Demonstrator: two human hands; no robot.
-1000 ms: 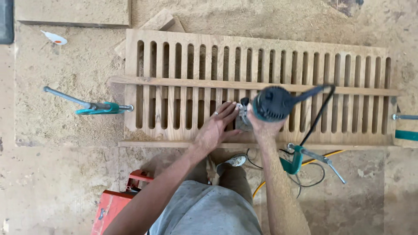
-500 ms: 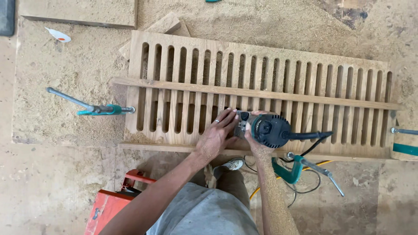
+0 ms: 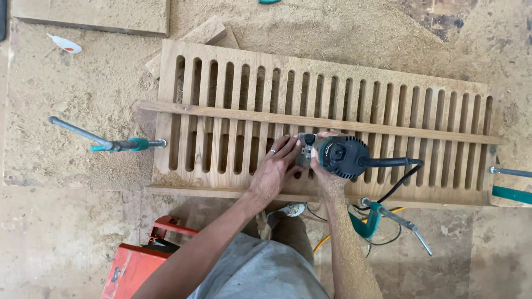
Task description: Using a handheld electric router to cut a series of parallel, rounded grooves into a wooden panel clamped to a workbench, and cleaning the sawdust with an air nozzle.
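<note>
Both forearms reach forward, dusted pale. The left hand (image 3: 272, 169) lies palm-down, fingers spread and pointing ahead, a ring on one finger. The right hand (image 3: 326, 176) curls in a grip close beside it.

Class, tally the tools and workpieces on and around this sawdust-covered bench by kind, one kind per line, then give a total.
Slotted wooden panel: 1
Long wooden strip lying across the panel: 1
Handheld power tool, with right hand gripping it and left hand beside it: 1
Teal-handled clamps: 3
Red box: 1
Total: 7
</note>
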